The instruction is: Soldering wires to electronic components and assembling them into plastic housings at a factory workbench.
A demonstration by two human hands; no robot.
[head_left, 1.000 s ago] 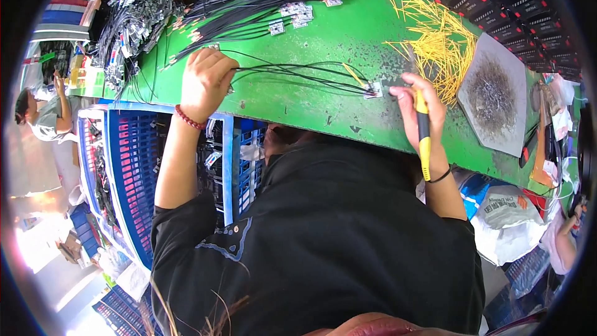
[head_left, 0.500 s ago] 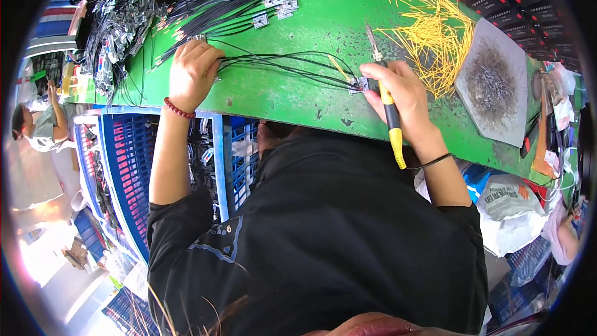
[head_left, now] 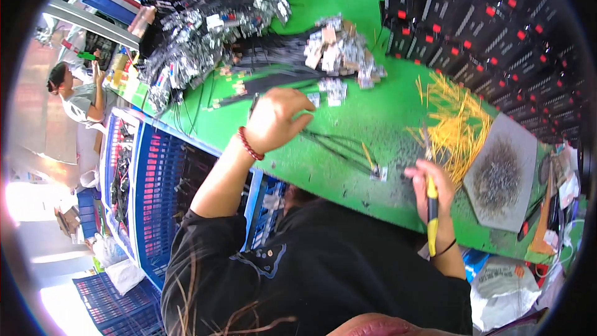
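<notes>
Here, left hand (head_left: 278, 119) gripping black wires (head_left: 339, 149), right hand (head_left: 431, 185) gripping yellow-handled tool (head_left: 431, 218), blue crate (head_left: 163, 180) holding dark parts.

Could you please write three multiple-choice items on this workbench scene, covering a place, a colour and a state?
1. Where does the heap of yellow strips lie?
A. beyond the right hand
B. inside the blue crate
C. under the left hand

2. What colour is the bracelet on the left wrist?
A. white
B. red
C. blue

3. What is the right hand doing?
A. lying flat and open
B. gripping a yellow-handled tool
C. holding a cup

Answers: 1 A, the strips lie on the green table past that hand. 2 B, the beads are red. 3 B, its fingers wrap the handle.
</notes>
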